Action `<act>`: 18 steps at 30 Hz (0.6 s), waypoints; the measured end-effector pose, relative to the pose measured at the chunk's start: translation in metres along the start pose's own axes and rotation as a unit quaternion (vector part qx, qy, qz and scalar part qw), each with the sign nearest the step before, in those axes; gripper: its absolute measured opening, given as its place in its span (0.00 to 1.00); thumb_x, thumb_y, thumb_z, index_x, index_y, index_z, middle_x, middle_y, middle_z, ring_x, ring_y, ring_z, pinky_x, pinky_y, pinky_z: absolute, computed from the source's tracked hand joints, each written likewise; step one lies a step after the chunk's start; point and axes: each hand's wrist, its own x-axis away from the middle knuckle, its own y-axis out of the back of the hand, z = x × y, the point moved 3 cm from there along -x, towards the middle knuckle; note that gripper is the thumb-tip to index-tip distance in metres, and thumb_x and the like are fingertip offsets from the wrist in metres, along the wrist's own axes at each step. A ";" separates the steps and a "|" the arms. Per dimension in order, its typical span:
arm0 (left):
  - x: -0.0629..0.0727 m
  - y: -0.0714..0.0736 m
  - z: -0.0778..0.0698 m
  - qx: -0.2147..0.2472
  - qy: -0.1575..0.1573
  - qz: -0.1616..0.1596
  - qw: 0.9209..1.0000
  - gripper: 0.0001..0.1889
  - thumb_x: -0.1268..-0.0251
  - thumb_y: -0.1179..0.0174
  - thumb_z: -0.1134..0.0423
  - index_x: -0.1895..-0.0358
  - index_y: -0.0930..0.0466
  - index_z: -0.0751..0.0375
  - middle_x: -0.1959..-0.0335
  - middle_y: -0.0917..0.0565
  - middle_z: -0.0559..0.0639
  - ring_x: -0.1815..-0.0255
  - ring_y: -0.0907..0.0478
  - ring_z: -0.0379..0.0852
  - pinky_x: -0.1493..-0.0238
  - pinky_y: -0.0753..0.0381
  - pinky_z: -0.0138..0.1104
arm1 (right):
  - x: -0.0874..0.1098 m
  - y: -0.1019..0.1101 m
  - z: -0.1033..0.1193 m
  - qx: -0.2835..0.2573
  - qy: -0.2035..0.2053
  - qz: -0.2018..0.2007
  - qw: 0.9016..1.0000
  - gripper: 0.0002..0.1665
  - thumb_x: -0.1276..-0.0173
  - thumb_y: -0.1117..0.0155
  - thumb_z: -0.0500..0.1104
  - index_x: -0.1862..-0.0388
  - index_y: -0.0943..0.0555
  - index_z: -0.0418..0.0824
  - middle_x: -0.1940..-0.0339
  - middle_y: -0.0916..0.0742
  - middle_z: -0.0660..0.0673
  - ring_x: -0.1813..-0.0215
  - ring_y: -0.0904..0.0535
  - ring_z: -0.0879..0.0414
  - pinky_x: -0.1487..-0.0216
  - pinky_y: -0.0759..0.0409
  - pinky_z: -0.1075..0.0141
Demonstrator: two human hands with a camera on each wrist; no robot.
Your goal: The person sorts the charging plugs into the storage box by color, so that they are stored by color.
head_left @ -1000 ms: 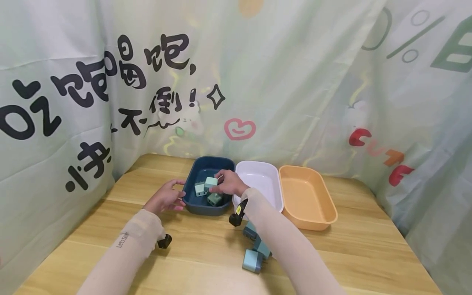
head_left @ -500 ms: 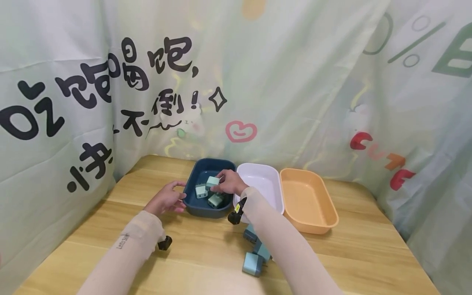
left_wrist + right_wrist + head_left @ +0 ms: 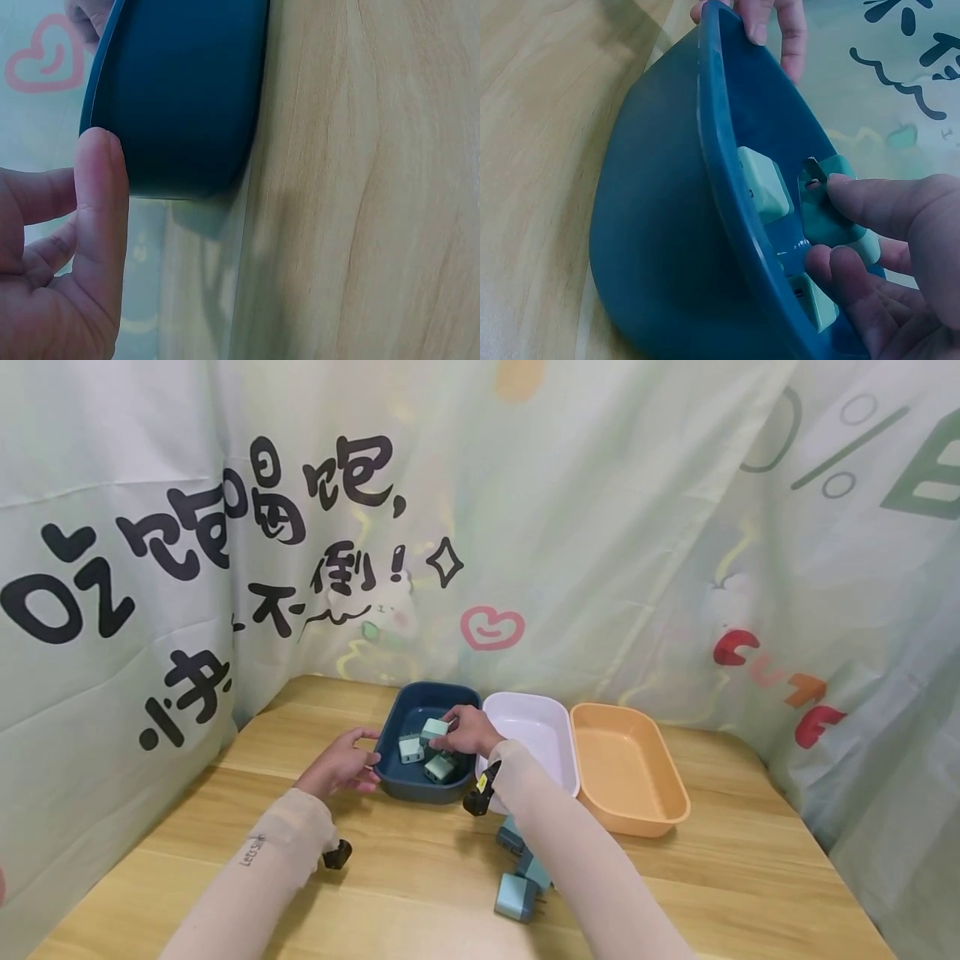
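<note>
In the dark blue bin my right hand pinches a pale green plug charger between thumb and fingers. A metal prong of this charger shows in the right wrist view. Close below it inside the bin lie a light green charger and a darker green charger. My left hand touches the bin's left side. In the left wrist view its straight thumb meets the rim, with the other fingers spread behind.
A white bin and an orange bin stand in a row to the right. Several blue-green chargers lie on the wooden table, partly under my right forearm. A printed curtain hangs behind and at both sides.
The head view has shifted slightly. The charger in my right hand stays pinched low in the blue bin, and my left hand keeps its place at the bin's side.
</note>
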 end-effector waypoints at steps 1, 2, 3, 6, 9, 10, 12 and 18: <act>0.000 0.000 0.000 -0.001 0.000 0.000 1.000 0.24 0.26 0.54 0.72 0.29 0.42 0.60 0.56 0.25 0.67 0.72 0.22 0.49 0.71 0.15 0.39 | 0.000 0.000 0.000 0.000 0.000 0.000 1.000 0.30 0.43 0.24 0.49 0.46 0.24 0.37 0.70 0.16 0.46 0.68 0.19 0.55 0.56 0.20 0.60; 0.000 0.000 0.000 0.000 0.001 0.000 1.000 0.24 0.26 0.54 0.72 0.29 0.42 0.60 0.56 0.25 0.67 0.72 0.22 0.49 0.71 0.15 0.39 | 0.001 0.000 0.000 0.002 0.002 0.000 1.000 0.30 0.43 0.24 0.49 0.46 0.23 0.37 0.71 0.15 0.46 0.68 0.19 0.55 0.56 0.20 0.60; 0.000 0.000 0.000 0.000 0.000 0.000 1.000 0.24 0.26 0.54 0.72 0.29 0.42 0.60 0.56 0.25 0.67 0.72 0.22 0.48 0.71 0.15 0.39 | 0.001 0.000 0.001 0.004 0.003 0.000 1.000 0.30 0.43 0.24 0.49 0.46 0.23 0.37 0.71 0.15 0.47 0.68 0.19 0.56 0.56 0.20 0.60; -0.001 0.000 0.001 0.001 -0.002 0.001 1.000 0.25 0.26 0.54 0.72 0.29 0.42 0.60 0.56 0.25 0.67 0.73 0.22 0.48 0.72 0.15 0.39 | 0.001 0.000 0.001 0.000 0.004 -0.003 1.000 0.28 0.42 0.25 0.48 0.47 0.23 0.37 0.70 0.16 0.47 0.68 0.18 0.56 0.56 0.19 0.60; -0.002 0.000 0.003 0.005 -0.003 0.000 1.000 0.24 0.26 0.54 0.72 0.29 0.42 0.60 0.57 0.25 0.67 0.72 0.22 0.48 0.72 0.16 0.39 | 0.000 0.000 0.000 -0.010 0.005 -0.008 1.000 0.25 0.38 0.29 0.47 0.47 0.24 0.36 0.71 0.15 0.47 0.69 0.18 0.56 0.57 0.19 0.61; -0.002 -0.001 0.003 0.004 -0.004 0.001 1.000 0.24 0.26 0.54 0.72 0.29 0.42 0.60 0.56 0.25 0.67 0.72 0.22 0.48 0.71 0.15 0.39 | 0.000 0.001 -0.001 -0.015 0.004 -0.010 1.000 0.25 0.37 0.30 0.46 0.46 0.24 0.35 0.70 0.15 0.47 0.69 0.18 0.56 0.57 0.19 0.61; -0.003 -0.001 0.003 0.004 -0.004 0.005 1.000 0.24 0.26 0.54 0.72 0.29 0.42 0.60 0.55 0.26 0.68 0.72 0.22 0.48 0.71 0.15 0.40 | 0.001 0.002 -0.003 -0.021 0.005 -0.010 1.000 0.24 0.35 0.32 0.46 0.45 0.24 0.34 0.69 0.15 0.46 0.69 0.17 0.56 0.58 0.19 0.61; -0.004 0.000 0.004 -0.001 0.002 0.005 1.000 0.25 0.26 0.54 0.71 0.29 0.43 0.59 0.53 0.27 0.67 0.69 0.21 0.50 0.68 0.15 0.41 | 0.009 0.011 -0.003 -0.056 0.014 -0.006 0.998 0.24 0.34 0.33 0.42 0.44 0.26 0.31 0.62 0.16 0.42 0.68 0.16 0.54 0.61 0.17 0.62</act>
